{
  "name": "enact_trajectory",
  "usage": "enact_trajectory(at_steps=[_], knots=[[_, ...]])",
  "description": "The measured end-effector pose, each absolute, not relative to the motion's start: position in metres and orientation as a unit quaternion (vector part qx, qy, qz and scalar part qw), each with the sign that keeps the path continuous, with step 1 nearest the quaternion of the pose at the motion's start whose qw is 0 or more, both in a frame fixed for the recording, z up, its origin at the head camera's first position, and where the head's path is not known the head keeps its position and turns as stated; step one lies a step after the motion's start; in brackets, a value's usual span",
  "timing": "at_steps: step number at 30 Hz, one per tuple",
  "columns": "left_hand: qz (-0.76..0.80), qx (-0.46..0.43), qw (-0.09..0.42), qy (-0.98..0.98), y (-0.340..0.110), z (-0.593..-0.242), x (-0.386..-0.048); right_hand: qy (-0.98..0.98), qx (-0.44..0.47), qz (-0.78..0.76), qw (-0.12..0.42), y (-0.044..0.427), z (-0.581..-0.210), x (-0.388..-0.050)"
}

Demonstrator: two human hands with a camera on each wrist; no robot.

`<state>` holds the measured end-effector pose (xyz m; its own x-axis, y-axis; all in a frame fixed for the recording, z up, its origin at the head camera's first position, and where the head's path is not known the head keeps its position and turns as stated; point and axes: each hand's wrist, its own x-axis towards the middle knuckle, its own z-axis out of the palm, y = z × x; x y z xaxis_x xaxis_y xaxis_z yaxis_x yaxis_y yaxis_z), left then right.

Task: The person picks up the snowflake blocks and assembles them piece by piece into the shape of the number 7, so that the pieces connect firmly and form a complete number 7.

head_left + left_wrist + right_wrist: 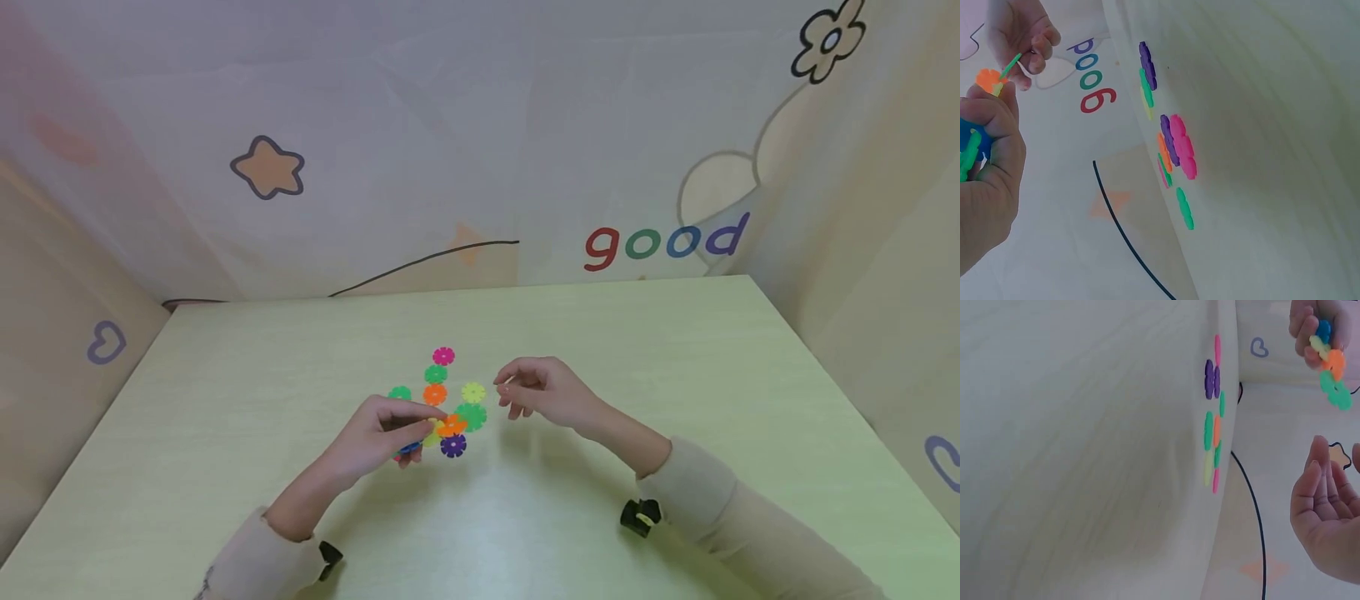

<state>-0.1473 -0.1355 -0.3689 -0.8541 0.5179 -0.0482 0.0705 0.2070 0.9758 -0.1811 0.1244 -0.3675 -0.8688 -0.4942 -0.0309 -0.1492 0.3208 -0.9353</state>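
Note:
My left hand (378, 437) pinches a chain of joined plastic snowflake discs above the table. In it I make out a blue disc (1324, 330), a yellow disc (1319, 347), an orange disc (1334, 362) and, at the free end, a green disc (1336, 392). Another green piece (967, 156) shows beside the palm in the left wrist view. To the right of the chain, my right hand (551, 394) hangs in the air, fingers loosely bent and nothing between them. A gap separates it from the green disc in the right wrist view.
Loose discs lie on the pale table (637, 350): a pink disc (443, 356), a green disc (435, 374), an orange disc (435, 394), a yellow disc (473, 392), a purple disc (453, 445) and several others. Printed curtains border the table's back and sides.

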Motion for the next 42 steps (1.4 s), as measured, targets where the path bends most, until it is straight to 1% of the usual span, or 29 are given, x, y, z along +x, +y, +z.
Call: enact_trajectory(at_steps=[16, 23, 30, 42], knots=[[0.619, 0.187, 0.192, 0.738, -0.146, -0.370, -0.143, 0.844, -0.171, -0.463, 0.210, 0.112, -0.386, -0.237], [0.618, 0.186, 0.191, 0.739, -0.148, -0.368, -0.142, 0.863, -0.165, -0.415, 0.236, 0.103, -0.395, -0.255], [0.618, 0.182, 0.195, 0.739, -0.148, -0.366, -0.142, 0.874, -0.172, -0.381, 0.246, 0.097, -0.401, -0.264], [0.612, 0.175, 0.188, 0.748, -0.151, -0.368, -0.143, 0.888, -0.199, -0.337, 0.241, 0.092, -0.406, -0.268]])
